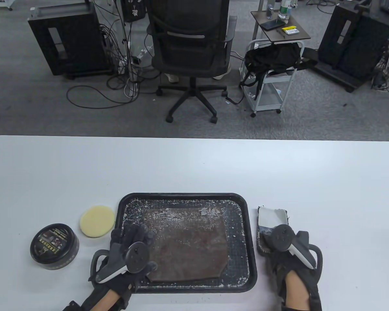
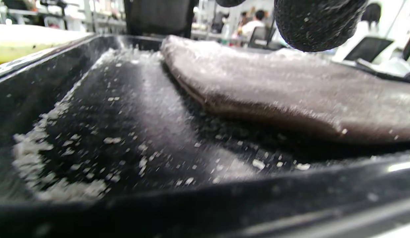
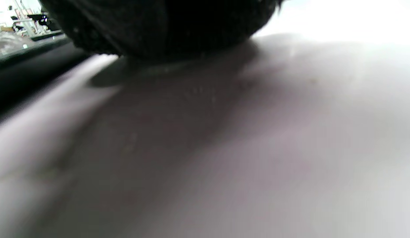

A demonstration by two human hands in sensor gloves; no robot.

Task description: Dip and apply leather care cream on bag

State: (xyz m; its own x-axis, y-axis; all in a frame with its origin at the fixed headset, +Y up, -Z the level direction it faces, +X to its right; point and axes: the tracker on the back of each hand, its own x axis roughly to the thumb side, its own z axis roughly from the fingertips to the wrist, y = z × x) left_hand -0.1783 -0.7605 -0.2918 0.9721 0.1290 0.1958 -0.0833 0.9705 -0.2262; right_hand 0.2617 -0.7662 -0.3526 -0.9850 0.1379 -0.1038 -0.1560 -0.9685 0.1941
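A brown leather bag [image 1: 188,246] lies flat in a black tray [image 1: 240,207] strewn with white flakes; the left wrist view shows the bag [image 2: 291,92] close up. A round black cream tin [image 1: 54,247], lid on, stands left of the tray, with a yellow round sponge pad [image 1: 97,222] beside it. My left hand [image 1: 134,236] lies over the tray's front left corner, its fingers [image 2: 320,23] loosely bent above the bag's left edge and holding nothing. My right hand [image 1: 272,246] rests on the table right of the tray, covering the near end of a white-backed brush [image 1: 274,216]; its fingers are hidden.
The white table [image 1: 194,168] stretches wide behind the tray. An office chair [image 1: 191,48], a small cart [image 1: 272,77] and black cabinets stand on the floor beyond the far edge.
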